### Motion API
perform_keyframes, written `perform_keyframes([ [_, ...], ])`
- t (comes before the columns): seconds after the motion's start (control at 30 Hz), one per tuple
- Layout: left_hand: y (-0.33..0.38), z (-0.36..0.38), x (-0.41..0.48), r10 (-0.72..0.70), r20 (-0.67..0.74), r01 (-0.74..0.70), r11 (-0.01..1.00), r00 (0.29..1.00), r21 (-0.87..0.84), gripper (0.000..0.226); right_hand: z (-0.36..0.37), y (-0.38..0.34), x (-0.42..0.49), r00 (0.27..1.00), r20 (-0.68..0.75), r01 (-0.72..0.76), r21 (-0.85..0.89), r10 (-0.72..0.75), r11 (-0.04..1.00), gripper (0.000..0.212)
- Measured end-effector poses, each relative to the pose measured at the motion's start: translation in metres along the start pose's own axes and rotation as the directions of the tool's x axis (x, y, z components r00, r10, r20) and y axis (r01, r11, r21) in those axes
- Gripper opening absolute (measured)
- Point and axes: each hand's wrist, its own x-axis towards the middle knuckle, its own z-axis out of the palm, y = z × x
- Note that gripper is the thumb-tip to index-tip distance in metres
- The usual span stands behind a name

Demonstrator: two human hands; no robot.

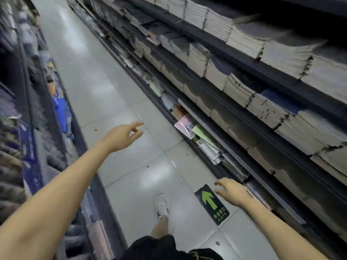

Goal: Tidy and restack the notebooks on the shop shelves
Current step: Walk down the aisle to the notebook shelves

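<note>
Bare left grip (122,135) and right grip (233,191), forearms (75,177) uncovered as far as they show, black shorts (157,246) with a yellow cord (196,255) at the waist, one bare lower leg (161,227), white trainer (162,205) with dark side marks

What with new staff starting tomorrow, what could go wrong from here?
1. The loose notebooks down low jut toward the aisle; the right hand or the shoe could knock them out.
2. The ragged stacks above them look uneven; tugging one notebook may spill its neighbours.
</note>
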Motion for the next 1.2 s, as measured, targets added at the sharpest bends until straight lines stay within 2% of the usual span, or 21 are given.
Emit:
perform_keyframes([
  [0.07,-0.015,-0.001,0.011,-0.078,0.055,0.077,0.997,0.995,0.015,0.048,-0.011,-0.026,0.042,0.994,0.075,0.086,-0.032,-0.083,0.996,0.042],
  [0.17,-0.047,-0.008,0.042,-0.158,0.089,0.154,0.987,0.983,0.053,0.048,-0.043,-0.072,0.117,0.975,0.098,0.205,-0.078,-0.198,0.976,0.046],
  [0.4,-0.13,-0.062,0.128,-0.278,0.018,0.278,0.96,0.96,-0.026,0.047,-0.133,-0.172,0.286,0.947,0.101,0.317,-0.142,-0.305,0.938,0.047],
  [0.67,-0.245,-0.111,0.214,-0.455,-0.002,0.453,0.888,0.89,-0.079,0.047,-0.216,-0.253,0.457,0.904,0.175,0.421,-0.199,-0.391,0.885,0.047],
  [0.9,-0.344,-0.152,0.341,-0.615,-0.028,0.607,0.783,0.788,-0.136,0.045,-0.296,-0.301,0.643,0.879,0.199,0.47,-0.207,-0.433,0.858,0.048],
  [1.03,-0.402,-0.194,0.399,-0.715,-0.056,0.697,0.694,0.697,-0.183,0.045,-0.348,-0.335,0.755,0.862,0.239,0.497,-0.228,-0.446,0.837,0.048],
  [1.2,-0.463,-0.242,0.469,-0.773,-0.103,0.737,0.629,0.626,-0.247,0.044,-0.403,-0.392,0.87,0.844,0.284,0.522,-0.242,-0.455,0.818,0.047],
])
